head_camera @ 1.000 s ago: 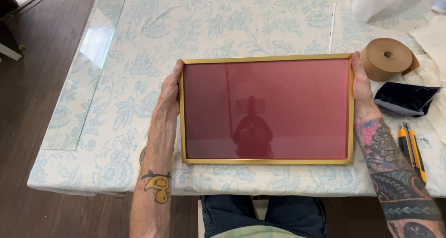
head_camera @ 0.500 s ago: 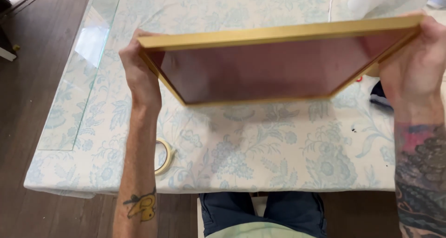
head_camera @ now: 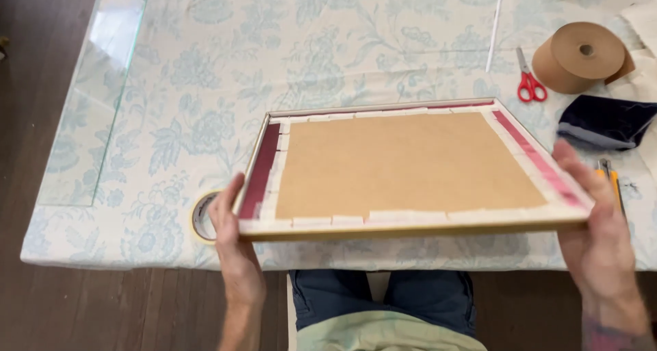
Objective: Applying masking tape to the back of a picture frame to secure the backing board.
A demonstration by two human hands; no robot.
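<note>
Gold picture frame (head_camera: 410, 229) held back-side up, centre of pic, lifted off the desk (head_camera: 205, 84) and tilted a bit, near edge toward camera. Brown backing board (head_camera: 404, 163) fills the middle, w/ whitish tape strips (head_camera: 328, 221) round its edges and dark red showing at left & right borders.

Left hand (head_camera: 233, 248) at lower left of centre, grip pinching the frame's near-left corner: thumb on top by the red strip, fingers under, hidden. Right hand (head_camera: 595, 234) at lower right, grip clamped on the frame's right end near the near-right corner, thumb along top edge, fingers wrapped below.

Masking tape roll (head_camera: 200, 217) flat on desk just left of left hand, partly behind the frame corner. Upper right of pic: big brown paper tape roll (head_camera: 578, 56), red-handled scissors (head_camera: 529, 84) just left of it, thin white rod (head_camera: 495, 26) running up from there. Dark navy cloth (head_camera: 602, 121) at right edge below the brown roll, just beyond the frame's far-right corner. Yellow-black utility knife (head_camera: 614, 183) at right, partly behind right hand. Clear glass sheet (head_camera: 96, 97) lying on desk's left side, upper left of pic. Desk covered w/ pale blue floral cloth; dark wood floor (head_camera: 27, 186) at left & bottom. Blue trousers and pale green shirt hem at bottom centre.
</note>
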